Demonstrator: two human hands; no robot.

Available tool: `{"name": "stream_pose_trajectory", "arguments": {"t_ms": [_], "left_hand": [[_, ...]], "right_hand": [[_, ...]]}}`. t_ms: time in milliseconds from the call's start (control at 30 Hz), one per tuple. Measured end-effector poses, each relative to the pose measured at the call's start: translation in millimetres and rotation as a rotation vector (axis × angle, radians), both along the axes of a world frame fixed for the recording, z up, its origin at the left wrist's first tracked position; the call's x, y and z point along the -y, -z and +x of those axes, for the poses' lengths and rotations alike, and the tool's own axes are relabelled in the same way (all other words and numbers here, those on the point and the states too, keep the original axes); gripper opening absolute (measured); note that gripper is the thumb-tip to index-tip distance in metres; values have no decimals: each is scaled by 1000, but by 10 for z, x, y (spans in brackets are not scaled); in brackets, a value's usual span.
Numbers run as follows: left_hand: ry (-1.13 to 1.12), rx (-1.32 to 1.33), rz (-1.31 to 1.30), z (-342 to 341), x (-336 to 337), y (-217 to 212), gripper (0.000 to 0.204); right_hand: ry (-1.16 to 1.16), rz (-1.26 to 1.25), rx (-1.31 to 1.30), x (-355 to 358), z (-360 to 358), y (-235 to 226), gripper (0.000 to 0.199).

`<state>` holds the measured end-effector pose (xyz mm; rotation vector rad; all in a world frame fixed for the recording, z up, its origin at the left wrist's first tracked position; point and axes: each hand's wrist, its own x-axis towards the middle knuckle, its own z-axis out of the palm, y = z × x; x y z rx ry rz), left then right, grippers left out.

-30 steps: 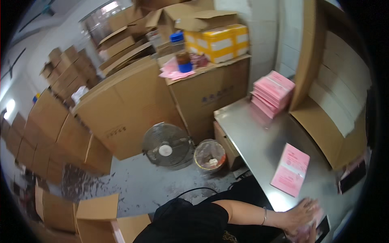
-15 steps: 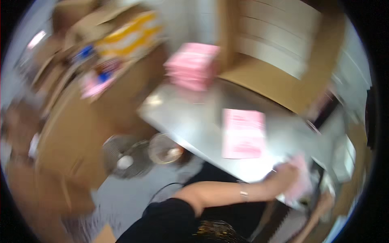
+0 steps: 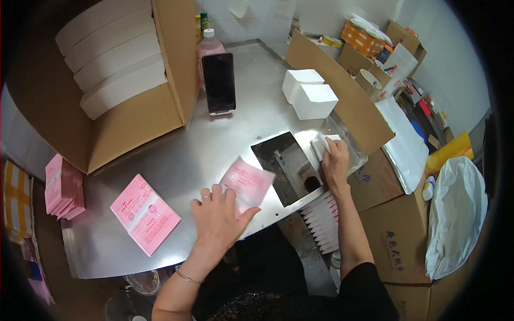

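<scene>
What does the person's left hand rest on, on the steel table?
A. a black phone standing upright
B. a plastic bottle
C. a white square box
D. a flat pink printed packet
D: the left hand lies with its fingers on a flat pink printed packet near the front edge of the steel table.

On the steel table point(image 3: 176, 155), the left hand point(image 3: 217, 216) presses a pink packet point(image 3: 247, 183) flat, just at its five o'clock corner. At three o'clock, the right hand point(image 3: 335, 160) rests on a white packet point(image 3: 321, 144) beside a sunken metal tray point(image 3: 286, 167). A pink leaflet point(image 3: 144, 213) lies at nine o'clock; a dark phone point(image 3: 218, 84) stands at twelve.
</scene>
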<state>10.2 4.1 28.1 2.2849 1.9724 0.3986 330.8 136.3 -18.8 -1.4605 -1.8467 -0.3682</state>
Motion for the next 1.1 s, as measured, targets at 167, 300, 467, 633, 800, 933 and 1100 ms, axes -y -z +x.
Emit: {"name": "stream_pose_trajectory", "arguments": {"t_ms": [167, 300, 467, 633, 800, 933, 1100], "left_hand": [[255, 148, 146, 7, 212, 148, 51], [114, 227, 17, -348, 188, -30, 57], [88, 268, 152, -15, 159, 112, 88], [72, 384, 40, -474, 304, 55, 71], [230, 412, 197, -541, 482, 8, 44], [-391, -17, 484, -1071, 631, 205, 58], [-501, -283, 208, -1371, 556, 453, 68]], "right_hand": [[-368, 43, 36, 438, -894, -227, 42], [-936, -62, 248, 1429, -1532, -169, 45], [-660, -299, 72, 583, -1963, -27, 23], [-452, -354, 163, 180, -1591, 357, 19], [-82, -717, 224, 225, -1077, -52, 18], [-23, -376, 167, 507, -882, -311, 16], [143, -93, 225, 340, -582, -154, 13]]}}
